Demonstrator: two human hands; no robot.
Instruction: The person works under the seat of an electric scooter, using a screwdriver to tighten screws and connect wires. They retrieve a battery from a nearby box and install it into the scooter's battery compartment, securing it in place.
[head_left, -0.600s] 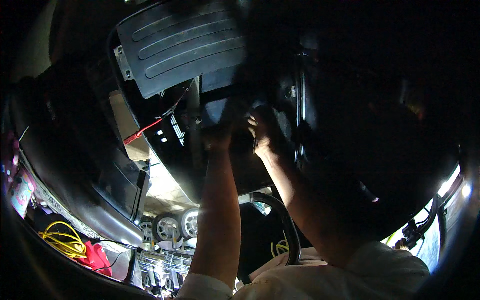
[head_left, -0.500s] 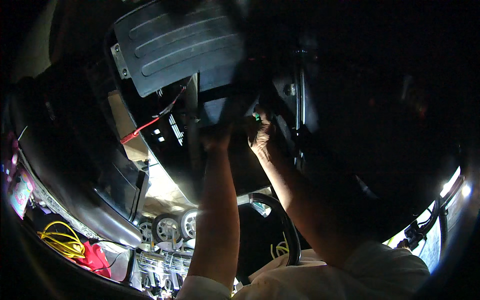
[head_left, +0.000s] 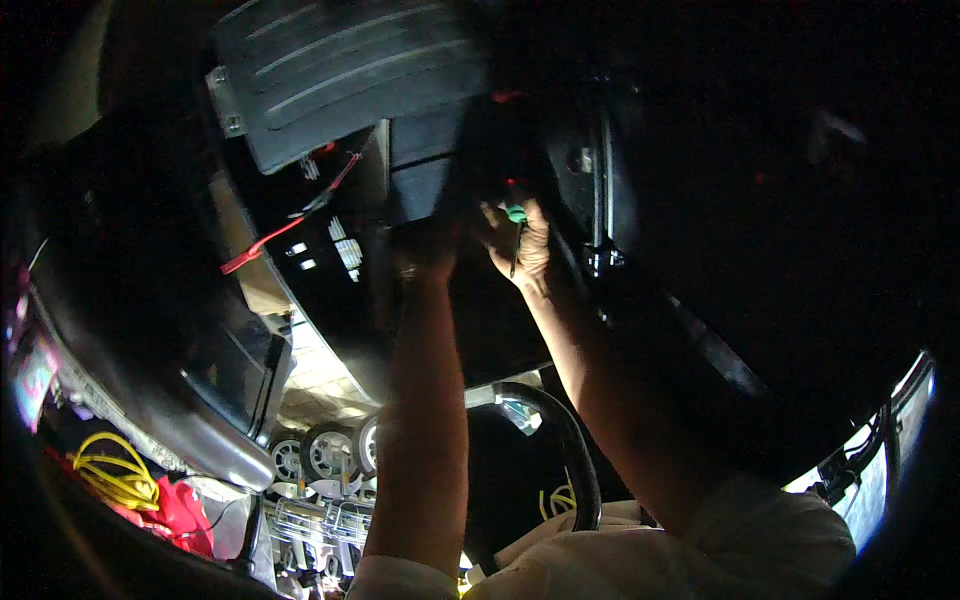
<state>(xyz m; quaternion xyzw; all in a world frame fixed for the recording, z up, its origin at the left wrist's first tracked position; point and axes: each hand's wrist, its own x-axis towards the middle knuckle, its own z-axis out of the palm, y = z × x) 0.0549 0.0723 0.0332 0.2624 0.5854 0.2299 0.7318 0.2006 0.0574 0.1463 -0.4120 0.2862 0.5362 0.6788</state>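
Right hand (head_left: 522,245): closed around a green-handled screwdriver (head_left: 514,222), shaft running down across the palm.
Left hand (head_left: 428,245): raised just beside it, pressed to the dark underside panel (head_left: 430,150); grip lost in shadow, cannot tell.
Step, as judged: tool work on the panel overhead; the next move calls for seating the tip by feel.
Ribbed black cover (head_left: 340,70): above-left of both hands. Red wire (head_left: 265,245): well left.
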